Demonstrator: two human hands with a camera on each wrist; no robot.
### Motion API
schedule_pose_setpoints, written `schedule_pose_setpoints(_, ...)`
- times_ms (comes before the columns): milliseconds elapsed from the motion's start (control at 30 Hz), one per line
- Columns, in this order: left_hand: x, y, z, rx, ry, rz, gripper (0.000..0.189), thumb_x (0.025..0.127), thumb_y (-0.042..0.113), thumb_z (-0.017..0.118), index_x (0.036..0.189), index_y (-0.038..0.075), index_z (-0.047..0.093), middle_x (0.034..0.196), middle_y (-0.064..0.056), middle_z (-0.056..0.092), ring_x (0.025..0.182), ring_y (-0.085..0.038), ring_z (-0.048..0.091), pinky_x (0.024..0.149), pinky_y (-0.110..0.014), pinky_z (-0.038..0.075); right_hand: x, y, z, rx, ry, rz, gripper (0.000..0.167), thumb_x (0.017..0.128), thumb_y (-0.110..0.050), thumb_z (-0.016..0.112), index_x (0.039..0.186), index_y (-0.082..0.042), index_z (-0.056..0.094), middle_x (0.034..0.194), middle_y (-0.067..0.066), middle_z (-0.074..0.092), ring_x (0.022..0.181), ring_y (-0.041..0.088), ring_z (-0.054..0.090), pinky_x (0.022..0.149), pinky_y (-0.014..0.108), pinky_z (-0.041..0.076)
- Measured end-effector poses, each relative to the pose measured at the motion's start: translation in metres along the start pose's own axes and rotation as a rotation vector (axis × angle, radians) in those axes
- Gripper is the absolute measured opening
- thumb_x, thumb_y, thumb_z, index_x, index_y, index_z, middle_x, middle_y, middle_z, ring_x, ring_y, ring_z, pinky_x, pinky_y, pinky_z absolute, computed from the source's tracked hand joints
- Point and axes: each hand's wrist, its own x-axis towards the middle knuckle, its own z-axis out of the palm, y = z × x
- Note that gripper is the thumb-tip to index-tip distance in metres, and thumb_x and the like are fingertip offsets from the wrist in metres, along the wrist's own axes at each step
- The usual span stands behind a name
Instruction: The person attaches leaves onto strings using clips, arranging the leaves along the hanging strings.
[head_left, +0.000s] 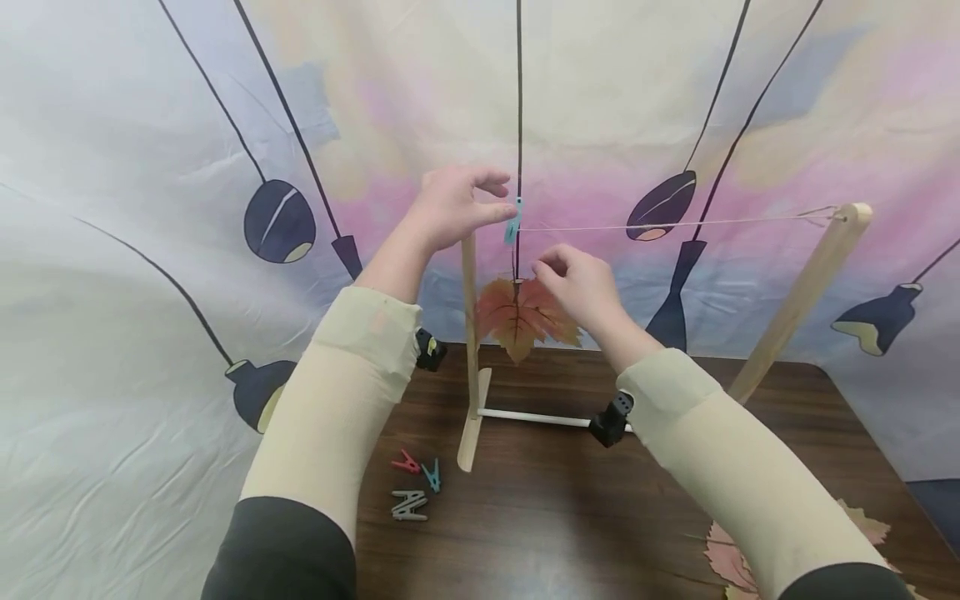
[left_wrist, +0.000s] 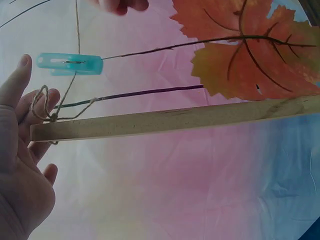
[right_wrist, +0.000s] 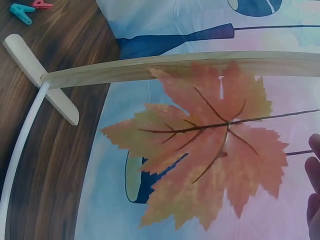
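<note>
A light-blue clothespin [head_left: 513, 225] clips the thin stem of an orange-red maple leaf [head_left: 517, 321] to a string [head_left: 600, 227] stretched across a wooden stand. My left hand [head_left: 459, 204] is beside the clothespin, thumb and fingers apart; in the left wrist view, a gap shows between its thumb and the clothespin [left_wrist: 70, 64]. To the right of the stem, my right hand [head_left: 583, 287] has loosely bent fingers and holds nothing. The leaf [right_wrist: 215, 135] hangs flat, its stem free of both hands. Only fingertips of the right hand show in the right wrist view.
The stand has a left post [head_left: 470, 333], a right post [head_left: 802, 300] and a white crossbar [head_left: 532, 417]. Red, blue and grey clothespins [head_left: 409, 505] lie on the brown table [head_left: 517, 517]. Another leaf [head_left: 727, 558] lies partly under the right forearm. A painted cloth hangs behind.
</note>
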Motion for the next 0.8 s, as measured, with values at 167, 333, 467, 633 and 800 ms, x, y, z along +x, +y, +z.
schedule_pose_setpoints(167,-0.002,-0.005,0.001,-0.009,0.040,0.006,0.056,0.087,0.045,0.063,0.136,0.020,0.051,0.122,0.009,0.061,0.106,-0.009,0.059,0.109,-0.038,0.008,-0.004,0.009,-0.007,-0.024,0.005,-0.005,0.026,0.094,-0.033,0.056,0.108,-0.014,0.065,0.101,0.002,0.066,0.095,0.020,0.058,0.083,0.041,0.046)
schedule_pose_setpoints(333,-0.006,-0.012,0.002,-0.035,0.090,0.003,0.060,0.085,0.044,0.066,0.137,0.022,0.049,0.125,0.011,0.059,0.118,-0.008,0.048,0.110,-0.036,0.007,-0.007,0.023,-0.014,-0.051,0.013,-0.018,0.027,0.095,-0.032,0.054,0.108,-0.011,0.064,0.101,0.006,0.066,0.095,0.023,0.058,0.084,0.043,0.044)
schedule_pose_setpoints(467,-0.013,-0.018,0.002,-0.117,0.112,-0.017,0.063,0.084,0.044,0.067,0.140,0.024,0.046,0.131,0.014,0.053,0.127,-0.009,0.035,0.109,-0.034,0.017,-0.009,0.032,-0.019,-0.046,0.015,-0.018,0.029,0.095,-0.032,0.053,0.110,-0.010,0.064,0.101,0.007,0.066,0.095,0.024,0.058,0.084,0.044,0.044)
schedule_pose_setpoints(633,-0.020,-0.022,-0.001,-0.239,0.130,-0.022,0.065,0.083,0.041,0.069,0.141,0.026,0.042,0.134,0.015,0.050,0.130,-0.004,0.029,0.108,-0.034,0.021,-0.012,0.043,-0.027,-0.050,0.027,-0.012,0.029,0.095,-0.031,0.054,0.110,-0.008,0.064,0.103,0.009,0.066,0.097,0.026,0.058,0.084,0.044,0.044)
schedule_pose_setpoints(800,-0.027,-0.027,-0.003,-0.262,0.169,-0.014,0.065,0.083,0.040,0.070,0.141,0.026,0.043,0.133,0.015,0.050,0.129,-0.005,0.029,0.108,-0.034,0.022,-0.014,0.052,-0.032,-0.062,0.041,-0.009,0.027,0.094,-0.030,0.055,0.108,-0.009,0.064,0.103,0.009,0.066,0.095,0.026,0.058,0.082,0.045,0.044)
